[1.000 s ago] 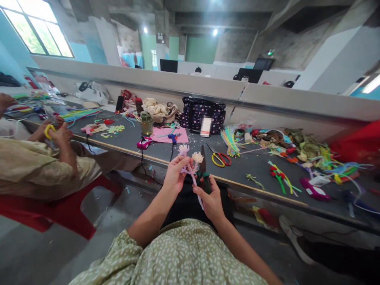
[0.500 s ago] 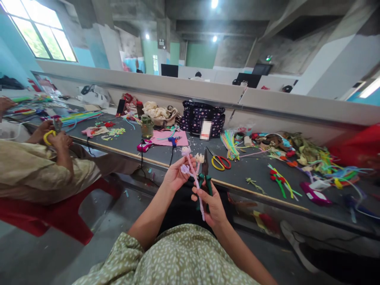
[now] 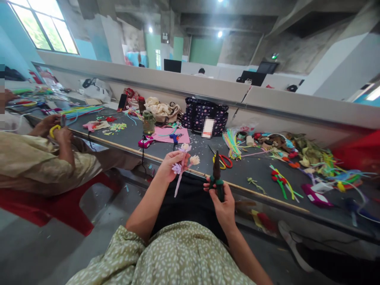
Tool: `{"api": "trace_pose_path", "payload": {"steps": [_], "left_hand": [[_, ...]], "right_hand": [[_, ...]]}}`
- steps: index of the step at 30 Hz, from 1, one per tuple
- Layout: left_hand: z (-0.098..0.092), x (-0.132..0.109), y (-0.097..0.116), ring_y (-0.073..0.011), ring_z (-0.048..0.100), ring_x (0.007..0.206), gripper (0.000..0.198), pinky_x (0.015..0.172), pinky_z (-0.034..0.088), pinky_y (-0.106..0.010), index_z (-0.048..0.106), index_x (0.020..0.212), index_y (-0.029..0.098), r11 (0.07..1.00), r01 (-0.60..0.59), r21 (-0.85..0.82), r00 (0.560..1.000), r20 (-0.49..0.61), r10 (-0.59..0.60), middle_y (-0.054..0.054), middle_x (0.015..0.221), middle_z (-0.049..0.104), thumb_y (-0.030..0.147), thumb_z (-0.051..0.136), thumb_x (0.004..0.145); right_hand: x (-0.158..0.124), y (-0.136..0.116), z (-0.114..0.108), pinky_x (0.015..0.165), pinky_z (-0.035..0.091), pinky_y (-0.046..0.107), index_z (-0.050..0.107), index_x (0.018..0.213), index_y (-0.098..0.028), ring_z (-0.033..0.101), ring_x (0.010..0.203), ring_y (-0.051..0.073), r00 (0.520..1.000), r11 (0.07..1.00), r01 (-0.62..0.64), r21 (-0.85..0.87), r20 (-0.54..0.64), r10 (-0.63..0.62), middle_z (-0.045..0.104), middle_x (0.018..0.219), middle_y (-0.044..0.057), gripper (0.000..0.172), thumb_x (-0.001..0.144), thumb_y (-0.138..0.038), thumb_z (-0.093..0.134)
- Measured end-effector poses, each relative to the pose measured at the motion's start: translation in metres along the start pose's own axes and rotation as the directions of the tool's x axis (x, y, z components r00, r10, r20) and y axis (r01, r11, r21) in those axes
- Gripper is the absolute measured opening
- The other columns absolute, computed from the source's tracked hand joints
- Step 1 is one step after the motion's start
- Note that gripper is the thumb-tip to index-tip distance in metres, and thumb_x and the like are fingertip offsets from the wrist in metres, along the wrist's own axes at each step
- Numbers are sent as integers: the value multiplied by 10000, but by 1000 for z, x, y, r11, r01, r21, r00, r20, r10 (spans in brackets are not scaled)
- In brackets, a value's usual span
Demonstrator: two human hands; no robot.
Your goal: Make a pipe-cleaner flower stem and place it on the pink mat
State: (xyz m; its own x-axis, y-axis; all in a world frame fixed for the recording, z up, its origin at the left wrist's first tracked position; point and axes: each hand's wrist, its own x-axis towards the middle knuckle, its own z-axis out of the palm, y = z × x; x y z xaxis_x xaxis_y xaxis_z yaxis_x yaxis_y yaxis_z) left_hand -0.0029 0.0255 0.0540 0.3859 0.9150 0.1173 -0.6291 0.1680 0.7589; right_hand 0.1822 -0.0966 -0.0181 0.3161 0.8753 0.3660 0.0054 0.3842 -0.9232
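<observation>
My left hand (image 3: 171, 165) is closed around a pipe-cleaner flower stem (image 3: 179, 185), pale lilac, with its lower end pointing down over my lap. Lilac and cream blossoms spread around the fingers: one on top, a lilac one at the left and a cream one (image 3: 194, 160) at the right. In my right hand (image 3: 222, 198) is a pair of pliers (image 3: 217, 168) with dark green handles, jaws pointing up and closed. A gap separates the pliers from the flower. Beyond the pliers, scissors (image 3: 226, 161) with red and yellow handles lie on the table.
A pink sheet (image 3: 160, 135) with a blue glue gun (image 3: 175, 137) lies ahead. Behind stand a glass jar (image 3: 148, 123) and a dotted bag (image 3: 192, 114). Pipe cleaners (image 3: 231, 143) and craft pieces cover the right side. A co-worker (image 3: 63, 136) sits at the left.
My hands have moved apart. The right hand has let go of the stem and gone right with the pliers; the left hand has shifted slightly left and down with the flower.
</observation>
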Motion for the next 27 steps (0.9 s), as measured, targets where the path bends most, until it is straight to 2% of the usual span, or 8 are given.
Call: {"api": "trace_pose_path", "payload": {"steps": [2, 4, 8, 13, 17, 23, 27], "left_hand": [[-2, -2, 5, -103, 565, 455, 275, 486, 495, -227, 719, 687, 113, 999, -16, 51, 999, 35, 14, -25, 552, 618, 328, 874, 614], [-2, -3, 9, -105, 570, 454, 271, 512, 520, -237, 723, 678, 115, 997, -15, 74, 999, 33, 12, -25, 549, 622, 334, 870, 614], [-4, -1, 10, -100, 558, 450, 259, 529, 542, -238, 721, 678, 125, 994, 50, 101, 999, -5, -49, -11, 521, 597, 337, 859, 621], [-5, 0, 6, -81, 501, 406, 245, 532, 552, -256, 702, 666, 137, 977, 156, 146, 988, -30, -154, 7, 498, 569, 336, 843, 640], [-5, -2, -1, -87, 474, 391, 241, 504, 530, -266, 696, 631, 154, 973, 169, 160, 986, -37, -165, 9, 474, 561, 351, 837, 633], [-11, -10, -13, -118, 535, 428, 189, 498, 510, -277, 724, 678, 149, 966, 187, 181, 982, -50, -181, -23, 526, 623, 314, 813, 663], [-15, -13, -16, -102, 508, 398, 194, 466, 480, -253, 722, 655, 142, 965, 181, 188, 983, -38, -177, -23, 504, 618, 312, 816, 647]], "right_hand": [[-1, 0, -14, 999, 518, 456, 651, 1118, -269, 688, 1034, 241, 986, 961, 165, -223, 39, -161, 723, 1143, 66, 253, 871, -243, 698], [-1, -1, -23, 1060, 470, 474, 637, 1175, -275, 646, 1144, 261, 945, 871, 328, -367, 140, -296, 700, 1191, 78, 315, 874, -183, 665], [1, -3, -27, 1032, 490, 461, 604, 1187, -292, 614, 1203, 272, 863, 729, 505, -463, 291, -413, 655, 1252, 88, 362, 875, -110, 609], [5, -3, -27, 1017, 499, 472, 575, 1211, -282, 621, 1172, 275, 843, 662, 534, -526, 278, -460, 646, 1223, 100, 373, 883, -107, 596], [5, -4, -32, 1030, 487, 469, 557, 1229, -278, 604, 1192, 271, 840, 635, 536, -557, 283, -462, 643, 1220, 101, 382, 891, -100, 575], [-1, 2, -38, 1041, 478, 490, 551, 1247, -272, 588, 1218, 281, 850, 631, 526, -570, 322, -417, 622, 1286, 111, 422, 869, -84, 551], [-7, 8, -37, 1023, 493, 486, 540, 1268, -266, 591, 1206, 279, 852, 642, 523, -561, 350, -389, 618, 1279, 119, 464, 850, -65, 533]]}}
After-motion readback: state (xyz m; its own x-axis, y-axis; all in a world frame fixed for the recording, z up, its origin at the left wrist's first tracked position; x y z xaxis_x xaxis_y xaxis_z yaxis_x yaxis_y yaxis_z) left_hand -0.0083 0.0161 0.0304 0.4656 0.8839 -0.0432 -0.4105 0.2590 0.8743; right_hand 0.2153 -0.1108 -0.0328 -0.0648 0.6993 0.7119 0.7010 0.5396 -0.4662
